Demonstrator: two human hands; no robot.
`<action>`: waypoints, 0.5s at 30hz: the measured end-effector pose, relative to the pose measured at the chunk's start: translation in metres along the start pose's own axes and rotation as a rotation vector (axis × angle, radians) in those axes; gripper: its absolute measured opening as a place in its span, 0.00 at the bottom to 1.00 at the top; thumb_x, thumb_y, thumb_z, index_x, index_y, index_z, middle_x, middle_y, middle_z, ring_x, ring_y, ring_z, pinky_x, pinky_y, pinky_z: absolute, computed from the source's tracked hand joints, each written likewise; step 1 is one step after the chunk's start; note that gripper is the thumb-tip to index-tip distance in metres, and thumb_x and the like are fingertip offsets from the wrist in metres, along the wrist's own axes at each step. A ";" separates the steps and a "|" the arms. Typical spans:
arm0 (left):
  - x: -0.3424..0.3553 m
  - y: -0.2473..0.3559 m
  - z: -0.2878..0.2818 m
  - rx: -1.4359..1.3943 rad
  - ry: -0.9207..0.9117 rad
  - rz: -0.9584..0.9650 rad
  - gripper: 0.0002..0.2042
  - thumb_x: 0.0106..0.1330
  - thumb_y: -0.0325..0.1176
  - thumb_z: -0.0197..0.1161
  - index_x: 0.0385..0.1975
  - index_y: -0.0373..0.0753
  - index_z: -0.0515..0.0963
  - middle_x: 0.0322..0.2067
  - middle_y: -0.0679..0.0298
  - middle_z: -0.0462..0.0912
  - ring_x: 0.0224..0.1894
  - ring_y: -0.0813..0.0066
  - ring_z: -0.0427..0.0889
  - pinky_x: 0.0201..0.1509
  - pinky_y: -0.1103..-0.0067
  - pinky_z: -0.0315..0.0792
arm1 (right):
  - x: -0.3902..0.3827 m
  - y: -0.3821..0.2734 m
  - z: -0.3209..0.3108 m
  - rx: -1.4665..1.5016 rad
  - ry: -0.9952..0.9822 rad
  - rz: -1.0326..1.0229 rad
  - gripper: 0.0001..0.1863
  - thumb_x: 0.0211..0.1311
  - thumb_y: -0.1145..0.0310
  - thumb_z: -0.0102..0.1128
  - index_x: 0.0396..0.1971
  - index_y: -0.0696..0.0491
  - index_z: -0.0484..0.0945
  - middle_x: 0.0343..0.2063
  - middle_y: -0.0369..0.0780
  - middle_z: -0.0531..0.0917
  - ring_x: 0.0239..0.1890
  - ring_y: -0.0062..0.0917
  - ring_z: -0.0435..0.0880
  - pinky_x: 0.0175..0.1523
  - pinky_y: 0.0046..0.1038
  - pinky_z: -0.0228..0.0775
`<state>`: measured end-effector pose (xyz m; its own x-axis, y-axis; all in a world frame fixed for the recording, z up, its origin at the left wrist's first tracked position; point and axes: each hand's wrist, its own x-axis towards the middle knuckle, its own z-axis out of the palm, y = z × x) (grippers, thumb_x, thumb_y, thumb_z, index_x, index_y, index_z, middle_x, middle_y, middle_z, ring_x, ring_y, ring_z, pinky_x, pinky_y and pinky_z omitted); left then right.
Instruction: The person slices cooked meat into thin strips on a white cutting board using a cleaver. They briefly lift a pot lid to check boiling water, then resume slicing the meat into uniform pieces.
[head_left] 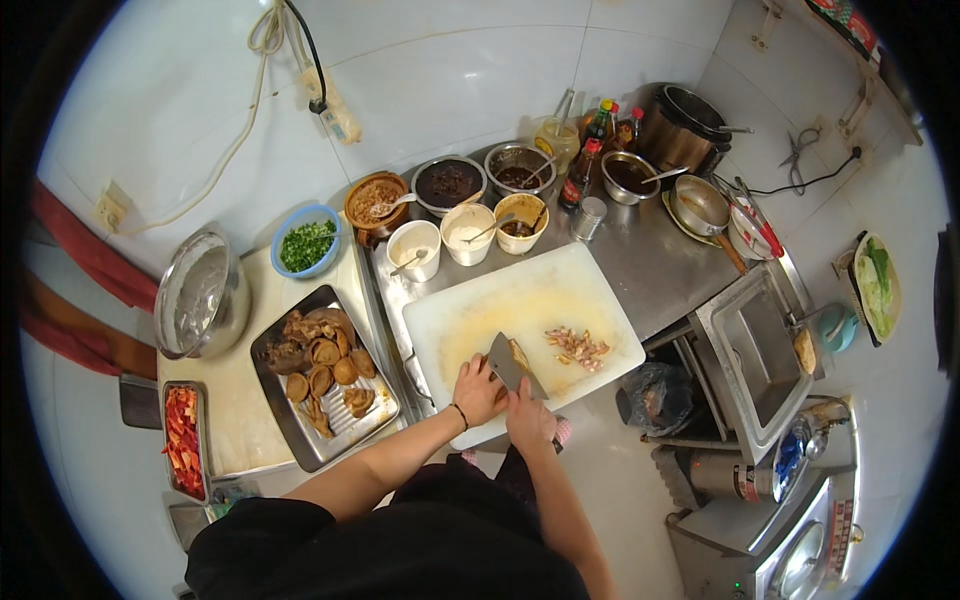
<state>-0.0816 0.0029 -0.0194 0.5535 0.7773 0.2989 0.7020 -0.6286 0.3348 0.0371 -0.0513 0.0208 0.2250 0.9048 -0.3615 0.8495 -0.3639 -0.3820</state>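
Note:
On the white cutting board (460, 325), my right hand (530, 420) is closed on the handle of a cleaver (507, 363), its broad blade angled across the board. My left hand (478, 394) has curled fingertips against the blade's left side; whatever they press on is hidden. A light-brown piece of food (519, 354) shows just right of the blade. Further right lies a small pile of chopped brownish-pink pieces (576, 348).
A steel tray (380, 415) of brown cooked pieces, a blue bowl of greens (307, 242) and a tray of red peppers (183, 440) are left. Sauce bowls (450, 185) and bottles line the back. A pot (683, 120) and steel sink (750, 350) are right.

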 end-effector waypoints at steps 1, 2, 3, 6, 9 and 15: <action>-0.001 -0.001 0.003 0.015 0.000 0.009 0.10 0.46 0.42 0.61 0.22 0.43 0.76 0.43 0.56 0.70 0.49 0.53 0.62 0.45 0.64 0.59 | 0.005 -0.004 0.002 -0.003 0.004 0.007 0.25 0.64 0.53 0.35 0.57 0.50 0.58 0.31 0.51 0.78 0.35 0.46 0.78 0.42 0.44 0.68; -0.001 -0.002 0.006 0.034 -0.005 0.007 0.10 0.46 0.41 0.60 0.22 0.43 0.76 0.43 0.56 0.70 0.49 0.53 0.62 0.45 0.64 0.60 | 0.010 -0.006 0.003 -0.006 0.009 0.014 0.25 0.64 0.53 0.35 0.57 0.51 0.58 0.30 0.51 0.78 0.35 0.46 0.78 0.42 0.44 0.68; -0.001 -0.003 0.008 0.057 -0.007 0.007 0.10 0.46 0.41 0.60 0.22 0.43 0.76 0.42 0.57 0.70 0.48 0.53 0.62 0.45 0.65 0.60 | 0.015 -0.008 0.002 -0.002 -0.002 -0.001 0.25 0.64 0.53 0.35 0.57 0.51 0.58 0.31 0.52 0.79 0.36 0.46 0.78 0.42 0.44 0.68; -0.001 -0.006 0.009 0.073 -0.071 -0.005 0.12 0.48 0.42 0.59 0.30 0.43 0.77 0.46 0.57 0.68 0.49 0.53 0.61 0.47 0.65 0.59 | 0.024 -0.007 -0.003 0.016 -0.019 -0.032 0.25 0.65 0.53 0.35 0.56 0.51 0.59 0.33 0.52 0.79 0.37 0.47 0.78 0.43 0.43 0.68; 0.001 -0.004 -0.001 0.037 -0.076 0.002 0.16 0.48 0.44 0.59 0.36 0.44 0.77 0.51 0.56 0.65 0.50 0.52 0.61 0.49 0.65 0.59 | 0.014 0.006 -0.004 0.028 0.005 -0.035 0.24 0.65 0.53 0.35 0.56 0.51 0.60 0.34 0.51 0.79 0.37 0.46 0.78 0.43 0.43 0.68; 0.000 -0.003 -0.001 0.052 -0.049 0.017 0.19 0.46 0.45 0.60 0.38 0.47 0.77 0.56 0.56 0.61 0.51 0.53 0.61 0.49 0.65 0.60 | -0.021 0.028 -0.015 0.028 -0.010 0.042 0.22 0.64 0.54 0.35 0.54 0.49 0.62 0.33 0.49 0.80 0.38 0.46 0.77 0.43 0.44 0.67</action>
<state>-0.0843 0.0050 -0.0200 0.5863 0.7674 0.2597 0.7138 -0.6409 0.2824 0.0632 -0.0773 0.0308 0.2554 0.8864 -0.3861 0.8256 -0.4078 -0.3901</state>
